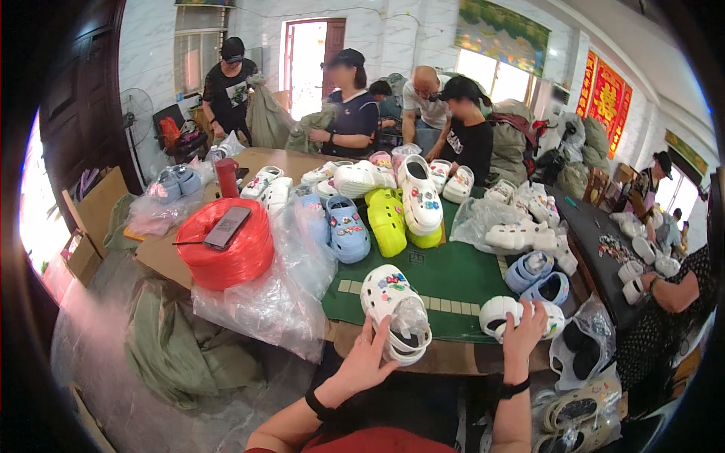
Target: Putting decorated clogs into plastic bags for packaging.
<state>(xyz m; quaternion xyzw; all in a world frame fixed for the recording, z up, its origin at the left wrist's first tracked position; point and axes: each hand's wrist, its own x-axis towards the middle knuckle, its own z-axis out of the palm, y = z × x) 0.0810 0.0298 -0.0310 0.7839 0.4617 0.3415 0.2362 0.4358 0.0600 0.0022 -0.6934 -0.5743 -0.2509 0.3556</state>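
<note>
White clog point(384, 291) in the head view is lying just in front of me, at the near edge of a green mat point(453, 275), its charm-dotted toe pointing away from me and a wad of clear plastic point(410, 315) filling its opening. My left hand point(364, 364) is holding it from the left side, fingers pressing along its flank and thumb reaching toward the heel strap. My right hand point(524, 326) is resting on a pair of white clogs point(495, 311) at the mat's right corner, fingers curving down over them; I cannot tell whether it is pinching them. Just beyond that hand, blue clogs point(550, 287) are lying near the table's right edge. Farther up the mat, a lime-green clog point(385, 223) is leaning beside a blue clog point(349, 232), with a heap of white clogs point(361, 178) sitting behind them. To my left, a red roll of plastic twine point(226, 264) is standing on the table, and a phone point(227, 228) is lying on top of it. Across the table, a co-worker in a dark top point(351, 121) is handling a greenish sack point(313, 124).
</note>
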